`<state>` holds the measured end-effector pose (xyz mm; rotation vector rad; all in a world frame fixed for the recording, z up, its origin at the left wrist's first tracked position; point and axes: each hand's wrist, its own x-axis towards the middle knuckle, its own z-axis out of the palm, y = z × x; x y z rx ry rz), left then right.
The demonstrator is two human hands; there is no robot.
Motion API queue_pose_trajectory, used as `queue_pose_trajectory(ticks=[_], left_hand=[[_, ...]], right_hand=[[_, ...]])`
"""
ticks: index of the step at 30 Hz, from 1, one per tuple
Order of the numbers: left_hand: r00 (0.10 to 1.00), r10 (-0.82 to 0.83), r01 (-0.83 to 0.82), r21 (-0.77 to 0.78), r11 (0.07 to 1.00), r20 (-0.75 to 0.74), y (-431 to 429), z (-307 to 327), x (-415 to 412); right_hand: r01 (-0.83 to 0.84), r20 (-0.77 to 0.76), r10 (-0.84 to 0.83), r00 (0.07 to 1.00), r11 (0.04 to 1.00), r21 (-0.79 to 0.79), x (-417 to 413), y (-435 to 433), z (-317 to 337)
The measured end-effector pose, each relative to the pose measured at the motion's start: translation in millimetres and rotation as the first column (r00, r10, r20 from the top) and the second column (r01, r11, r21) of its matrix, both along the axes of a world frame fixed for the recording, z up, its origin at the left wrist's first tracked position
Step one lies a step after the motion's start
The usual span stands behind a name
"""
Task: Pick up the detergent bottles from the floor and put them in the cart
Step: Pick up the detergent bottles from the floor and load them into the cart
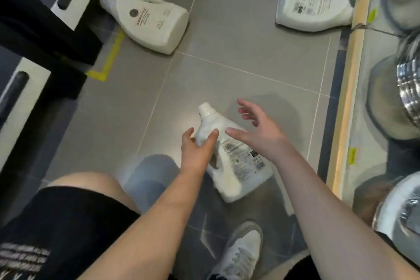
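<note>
Three white detergent bottles lie on their sides on the grey tiled floor. The nearest bottle (236,161) lies in front of my knees, cap pointing away and printed label facing up. My left hand (196,150) grips it at the shoulder just below the cap, thumb on the left and fingers on the right. My right hand (259,129) hovers over the bottle's upper right side with fingers spread, holding nothing. A second bottle (150,20) lies at the far left by yellow floor tape. The third bottle (313,4) lies at the far right against a raised kerb.
A black and white frame (45,29) stands along the left edge. A raised beige kerb (350,88) runs along the right, with round metal machine drums (406,93) behind it. My knee in black shorts and a white shoe (243,254) are at the bottom.
</note>
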<state>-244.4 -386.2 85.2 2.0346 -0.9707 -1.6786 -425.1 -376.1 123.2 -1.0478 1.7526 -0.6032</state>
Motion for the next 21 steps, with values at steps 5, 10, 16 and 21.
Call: queue_pose_trajectory(ticks=[5, 10, 16, 21], left_hand=[[0.995, -0.008, 0.004, 0.044, 0.999, 0.098, 12, -66, 1], [0.996, -0.032, 0.024, 0.089, 0.996, 0.089, 17, -98, -8], [0.973, -0.172, 0.156, 0.114, 0.981, 0.154, 5, -102, -14], [0.858, -0.474, 0.458, 0.123, 0.881, 0.200, -27, -100, -7]], right_hand=[[-0.009, -0.033, 0.012, 0.999, 0.995, 0.101, -6, 3, -74], [0.139, -0.108, -0.118, 0.987, 0.965, 0.222, -7, 8, -124], [0.233, -0.190, -0.183, 0.965, 0.929, 0.288, -2, 20, -135], [0.420, -0.187, -0.378, 0.907, 0.846, 0.327, 16, 39, -139]])
